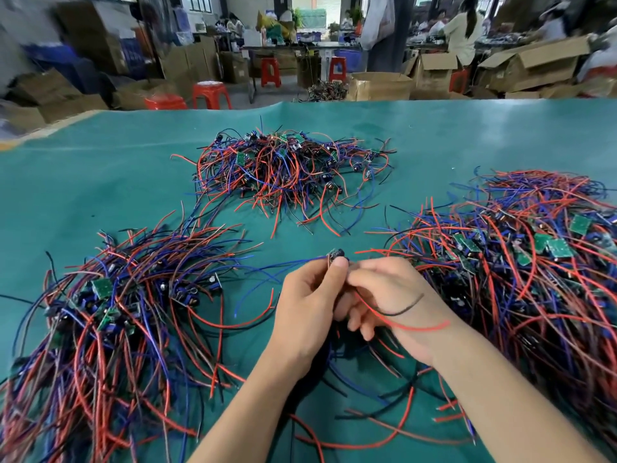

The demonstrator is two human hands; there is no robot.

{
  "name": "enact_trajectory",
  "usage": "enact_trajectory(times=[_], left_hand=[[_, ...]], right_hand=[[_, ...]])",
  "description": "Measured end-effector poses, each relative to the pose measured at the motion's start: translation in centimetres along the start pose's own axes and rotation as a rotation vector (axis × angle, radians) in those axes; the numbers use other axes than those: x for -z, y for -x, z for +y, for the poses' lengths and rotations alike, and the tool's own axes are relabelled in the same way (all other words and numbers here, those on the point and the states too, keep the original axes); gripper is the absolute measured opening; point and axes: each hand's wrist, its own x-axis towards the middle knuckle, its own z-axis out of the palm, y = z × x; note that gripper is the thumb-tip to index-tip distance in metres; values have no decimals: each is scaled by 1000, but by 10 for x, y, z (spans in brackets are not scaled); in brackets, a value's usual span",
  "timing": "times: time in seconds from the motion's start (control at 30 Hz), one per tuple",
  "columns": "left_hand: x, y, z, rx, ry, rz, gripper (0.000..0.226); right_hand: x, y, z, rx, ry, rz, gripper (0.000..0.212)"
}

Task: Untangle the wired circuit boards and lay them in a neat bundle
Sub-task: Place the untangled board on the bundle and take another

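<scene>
A small wired circuit board [336,254] is pinched between thumb and fingers of my left hand [309,307] above the green table [100,188]. Blue wires trail from it to the left. My right hand [390,302] sits right against the left one, its fingers curled round the board's red and black wires [400,315], which loop over its back. A pile of boards with wires lying roughly parallel [117,315] spreads at the left. A larger tangled pile [521,272] lies at the right. A third tangled heap [290,172] sits farther back in the middle.
Loose red, blue and black wires [374,406] lie on the table under my forearms. Beyond the far table edge stand red stools [211,94], open cardboard boxes [380,85] and several people at other benches.
</scene>
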Motion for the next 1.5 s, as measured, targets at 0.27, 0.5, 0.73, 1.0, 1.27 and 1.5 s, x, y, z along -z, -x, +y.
enact_trajectory(times=[0.27,0.5,0.73,1.0,1.27,1.5], left_hand=[[6,-3,-5,33,-65,59,28],[5,-3,-3,61,-82,45,17],[3,-2,-2,19,-31,42,67],[4,-2,-4,-11,-153,118,27],[6,-1,-2,4,-73,120,12],[4,-3,-5,58,-61,139,24]], right_hand=[[14,-4,-13,-8,-314,253,28],[33,-2,-25,21,-908,36,14],[9,-6,-6,-236,-489,155,27],[4,1,-2,-142,-35,25,28],[9,5,-5,-77,8,-27,35],[10,6,-6,-27,219,-113,47]])
